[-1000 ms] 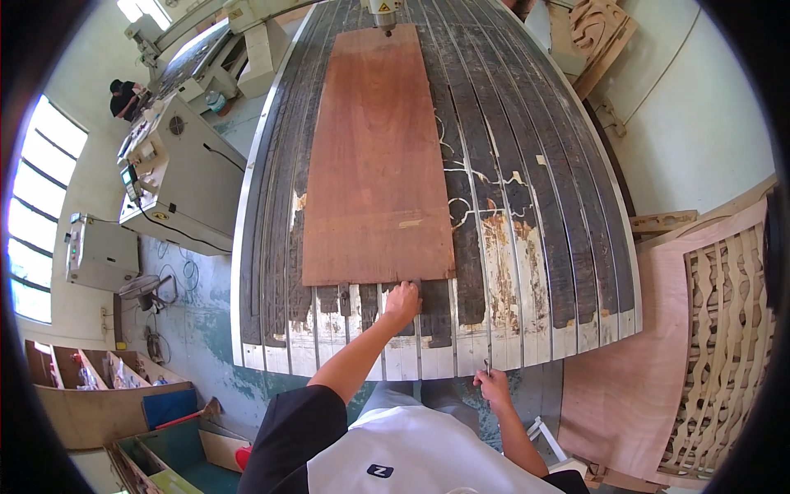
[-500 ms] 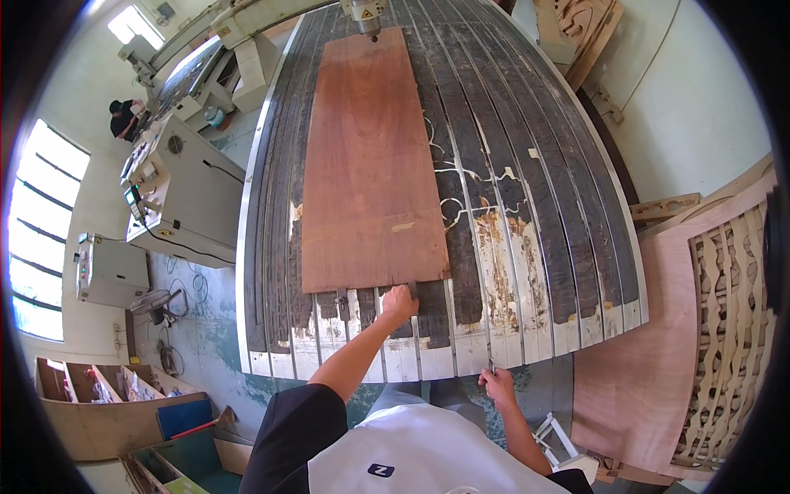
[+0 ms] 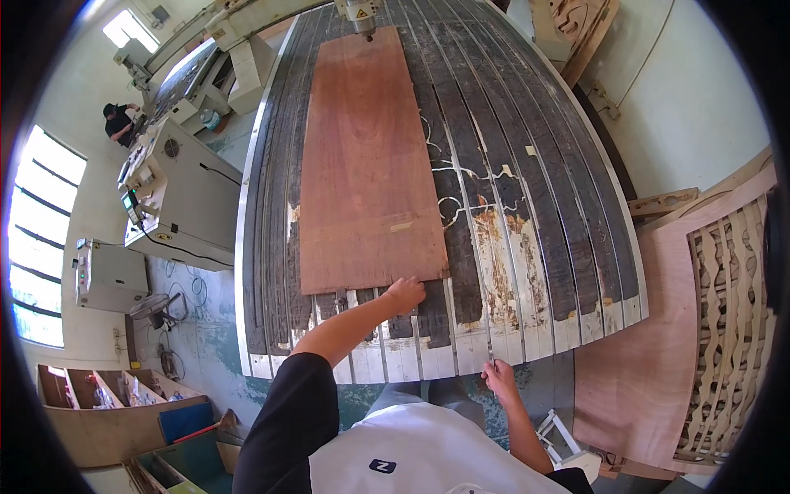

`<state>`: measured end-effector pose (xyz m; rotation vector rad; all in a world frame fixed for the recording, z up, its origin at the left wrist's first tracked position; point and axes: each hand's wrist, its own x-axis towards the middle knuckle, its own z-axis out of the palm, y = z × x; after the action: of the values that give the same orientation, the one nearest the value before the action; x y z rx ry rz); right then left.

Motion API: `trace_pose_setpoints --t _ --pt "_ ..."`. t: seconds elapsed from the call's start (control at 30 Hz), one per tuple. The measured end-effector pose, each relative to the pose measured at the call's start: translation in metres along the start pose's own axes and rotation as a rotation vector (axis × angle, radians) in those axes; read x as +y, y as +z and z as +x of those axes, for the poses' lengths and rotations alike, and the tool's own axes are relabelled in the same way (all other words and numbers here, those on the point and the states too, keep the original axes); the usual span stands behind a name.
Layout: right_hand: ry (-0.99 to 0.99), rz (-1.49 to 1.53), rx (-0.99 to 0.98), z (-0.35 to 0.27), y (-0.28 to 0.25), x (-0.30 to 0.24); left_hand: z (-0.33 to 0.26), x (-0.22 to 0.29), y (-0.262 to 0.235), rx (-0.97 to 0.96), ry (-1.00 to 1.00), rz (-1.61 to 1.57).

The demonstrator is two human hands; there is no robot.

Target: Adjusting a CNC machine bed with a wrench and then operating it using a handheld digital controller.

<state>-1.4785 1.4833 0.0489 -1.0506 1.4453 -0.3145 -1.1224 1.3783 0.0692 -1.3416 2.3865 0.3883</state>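
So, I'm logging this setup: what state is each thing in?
Reddish-brown board: flat on the slotted bed.
Slotted bed: worn, patchy.
Left hand: curled at the board's near edge; any contents hidden.
Right hand: grip closed on a slim rod.
Spindle: at the board's far end; spinning or not, unclear.
Floor fan: running or not, unclear.
Controller: screen lit.
Compartmented box: open-topped, holding things.

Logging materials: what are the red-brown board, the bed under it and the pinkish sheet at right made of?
Board: wood, probably veneered, matte; flowing grain shows.
Bed: bare metal at the front rim, likely aluminium, from its pale sheen; dark worn slats: can't tell.
Pinkish sheet: plywood perhaps, matte; smooth and flat, wood-toned.
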Motion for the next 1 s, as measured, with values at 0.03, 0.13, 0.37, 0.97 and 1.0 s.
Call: trace_pose_setpoints --t 0.03,0.13,0.37,0.97,1.0 --pt "-0.094 -0.112 0.029 0.005 0.001 0.001 0.001 0.002 0.002 0.020 0.004 0.011" --pt "-0.235 -0.299 0.024 0.003 0.002 -0.034 0.002 0.002 0.000 -0.048 0.054 0.063" --pt "-0.580 -0.460 0.030 0.025 0.010 -0.102 -0.009 0.009 -0.007 0.094 -0.211 0.049" --pt "0.094 0.214 -0.522 0.107 0.065 -0.125 -0.187 0.094 0.114 0.147 -1.552 -0.788" --pt "0.017 -0.064 -0.453 0.113 0.069 -0.118 -0.188 0.091 0.114 0.132 -1.585 -0.863"
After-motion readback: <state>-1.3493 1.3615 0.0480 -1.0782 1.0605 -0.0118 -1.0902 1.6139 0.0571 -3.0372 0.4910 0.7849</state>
